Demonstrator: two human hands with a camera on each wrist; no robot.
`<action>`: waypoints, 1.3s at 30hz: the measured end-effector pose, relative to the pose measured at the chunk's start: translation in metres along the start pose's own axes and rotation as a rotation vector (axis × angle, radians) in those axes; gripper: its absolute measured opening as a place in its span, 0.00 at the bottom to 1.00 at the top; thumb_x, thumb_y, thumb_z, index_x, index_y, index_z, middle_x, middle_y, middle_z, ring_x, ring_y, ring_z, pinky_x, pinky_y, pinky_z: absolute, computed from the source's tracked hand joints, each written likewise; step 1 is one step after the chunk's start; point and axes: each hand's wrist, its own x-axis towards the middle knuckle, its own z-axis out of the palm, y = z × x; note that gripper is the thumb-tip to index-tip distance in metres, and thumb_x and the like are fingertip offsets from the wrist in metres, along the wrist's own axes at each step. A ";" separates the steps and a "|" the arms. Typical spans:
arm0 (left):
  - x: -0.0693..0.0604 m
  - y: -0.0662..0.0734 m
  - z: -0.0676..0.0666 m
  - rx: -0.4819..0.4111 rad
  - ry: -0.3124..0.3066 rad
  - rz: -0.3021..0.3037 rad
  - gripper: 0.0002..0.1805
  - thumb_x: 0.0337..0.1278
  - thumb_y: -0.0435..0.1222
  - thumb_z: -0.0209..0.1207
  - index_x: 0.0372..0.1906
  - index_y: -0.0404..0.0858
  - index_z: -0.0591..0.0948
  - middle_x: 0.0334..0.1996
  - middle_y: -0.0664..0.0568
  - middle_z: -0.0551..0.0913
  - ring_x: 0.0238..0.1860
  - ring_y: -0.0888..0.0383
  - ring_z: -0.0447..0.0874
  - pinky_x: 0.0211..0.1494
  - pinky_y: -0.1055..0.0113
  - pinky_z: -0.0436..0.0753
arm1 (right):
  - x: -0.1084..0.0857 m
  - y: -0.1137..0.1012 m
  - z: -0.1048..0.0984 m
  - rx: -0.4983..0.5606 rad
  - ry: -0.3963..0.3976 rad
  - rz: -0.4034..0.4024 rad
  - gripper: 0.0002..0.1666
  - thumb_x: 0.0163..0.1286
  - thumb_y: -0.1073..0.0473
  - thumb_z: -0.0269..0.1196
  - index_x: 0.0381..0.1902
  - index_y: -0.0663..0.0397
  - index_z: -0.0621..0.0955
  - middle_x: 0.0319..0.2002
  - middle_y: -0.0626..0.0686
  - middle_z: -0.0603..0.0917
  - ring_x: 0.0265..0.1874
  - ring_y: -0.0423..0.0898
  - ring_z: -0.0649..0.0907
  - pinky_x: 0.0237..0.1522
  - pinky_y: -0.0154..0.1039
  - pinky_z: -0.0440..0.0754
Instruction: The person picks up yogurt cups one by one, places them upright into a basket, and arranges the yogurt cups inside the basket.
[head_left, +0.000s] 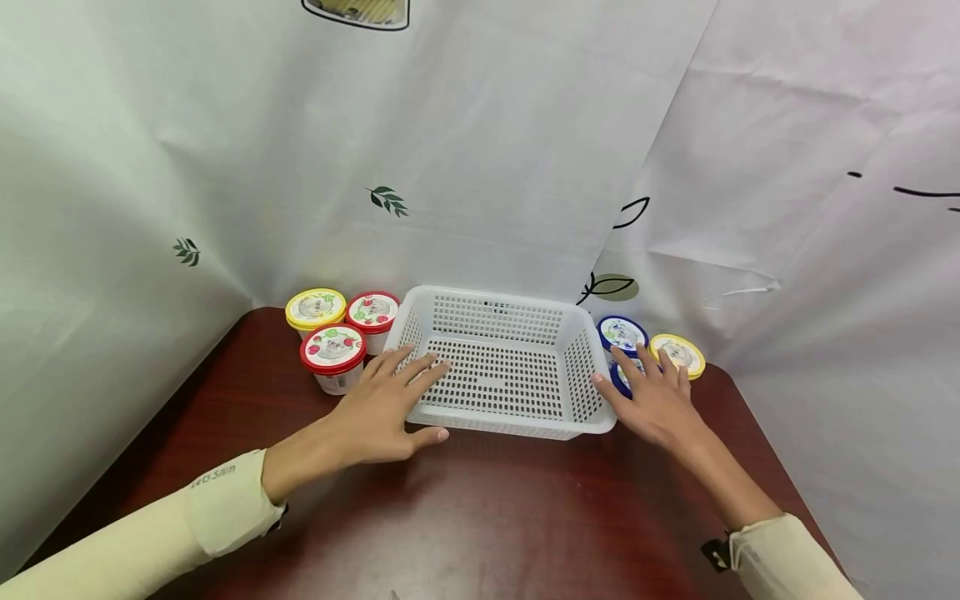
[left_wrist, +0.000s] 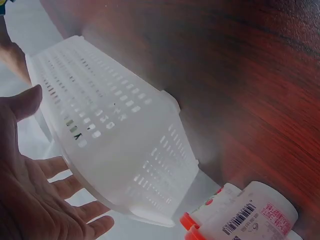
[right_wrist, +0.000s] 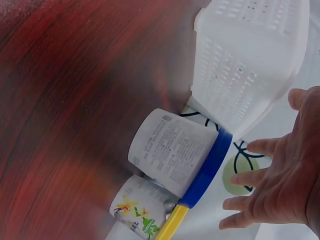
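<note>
A white perforated plastic basket (head_left: 491,429) stands on the table, nothing inside it. My left hand (head_left: 378,408) is spread over the basket's front left corner, its fingers extended; the left wrist view shows the fingers beside the rim. Above the blue-lidded tubs on the right hovers my right hand (head_left: 656,400), fingers extended, the thumb near the basket's right rim. Beneath it, one blue-lidded tub (right_wrist: 172,150) is partly covered in the head view; another blue-lidded tub (head_left: 622,332) stands behind. A yellow-lidded tub (head_left: 677,355) is to their right.
Left of the basket stand two red-lidded tubs, a front one (head_left: 333,348) and a back one (head_left: 372,311), with a yellow-lidded tub (head_left: 315,308) beside them. The dark red wooden table (head_left: 510,517) meets a white printed sheet (head_left: 487,167) hanging behind and at both sides.
</note>
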 end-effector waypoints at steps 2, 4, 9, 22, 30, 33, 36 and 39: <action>-0.001 0.002 0.001 0.004 0.009 0.015 0.48 0.69 0.59 0.70 0.87 0.45 0.71 0.84 0.41 0.75 0.88 0.29 0.62 0.88 0.28 0.63 | 0.000 0.001 0.000 -0.003 -0.003 0.003 0.53 0.85 0.23 0.47 0.91 0.52 0.63 0.89 0.76 0.54 0.86 0.87 0.49 0.81 0.89 0.41; -0.003 0.004 0.001 0.011 0.016 0.027 0.47 0.69 0.56 0.71 0.87 0.45 0.71 0.83 0.41 0.75 0.87 0.29 0.64 0.87 0.29 0.64 | 0.000 0.002 -0.001 -0.005 -0.005 0.005 0.52 0.86 0.23 0.46 0.90 0.52 0.64 0.89 0.76 0.54 0.86 0.88 0.49 0.81 0.89 0.41; -0.005 0.009 0.002 0.037 0.041 0.058 0.44 0.69 0.51 0.73 0.85 0.43 0.73 0.82 0.41 0.77 0.84 0.31 0.69 0.87 0.33 0.67 | 0.001 0.007 -0.001 -0.012 -0.018 0.007 0.52 0.86 0.24 0.45 0.90 0.54 0.64 0.89 0.77 0.54 0.85 0.88 0.50 0.81 0.89 0.42; -0.012 0.016 0.004 0.081 0.079 0.094 0.36 0.69 0.44 0.73 0.80 0.46 0.79 0.73 0.43 0.85 0.74 0.36 0.82 0.81 0.39 0.77 | 0.005 0.016 -0.003 -0.017 -0.043 0.020 0.50 0.88 0.27 0.45 0.89 0.57 0.66 0.88 0.78 0.56 0.85 0.88 0.53 0.78 0.89 0.50; -0.013 0.015 0.007 0.103 0.157 0.162 0.29 0.70 0.37 0.73 0.74 0.48 0.86 0.65 0.46 0.90 0.66 0.41 0.87 0.73 0.40 0.83 | 0.008 0.020 -0.003 -0.009 -0.069 0.042 0.51 0.89 0.27 0.44 0.89 0.59 0.65 0.88 0.77 0.56 0.85 0.87 0.53 0.76 0.90 0.54; -0.014 0.015 0.008 0.117 0.170 0.174 0.27 0.70 0.35 0.72 0.72 0.49 0.87 0.62 0.48 0.91 0.64 0.43 0.89 0.69 0.42 0.85 | 0.008 0.021 -0.004 -0.010 -0.074 0.047 0.50 0.89 0.28 0.43 0.88 0.59 0.65 0.88 0.78 0.56 0.84 0.88 0.54 0.76 0.89 0.56; -0.015 0.015 0.008 0.137 0.178 0.184 0.26 0.71 0.34 0.71 0.71 0.50 0.88 0.60 0.49 0.92 0.62 0.44 0.89 0.67 0.43 0.87 | 0.008 0.022 -0.004 -0.022 -0.075 0.039 0.49 0.90 0.29 0.43 0.88 0.60 0.67 0.87 0.79 0.58 0.83 0.89 0.56 0.75 0.89 0.60; -0.015 0.014 0.008 0.164 0.192 0.195 0.26 0.69 0.31 0.70 0.69 0.51 0.89 0.57 0.50 0.92 0.58 0.45 0.90 0.63 0.46 0.88 | 0.009 0.024 -0.005 -0.038 -0.081 0.027 0.49 0.90 0.29 0.43 0.87 0.61 0.68 0.86 0.80 0.59 0.80 0.90 0.60 0.74 0.89 0.63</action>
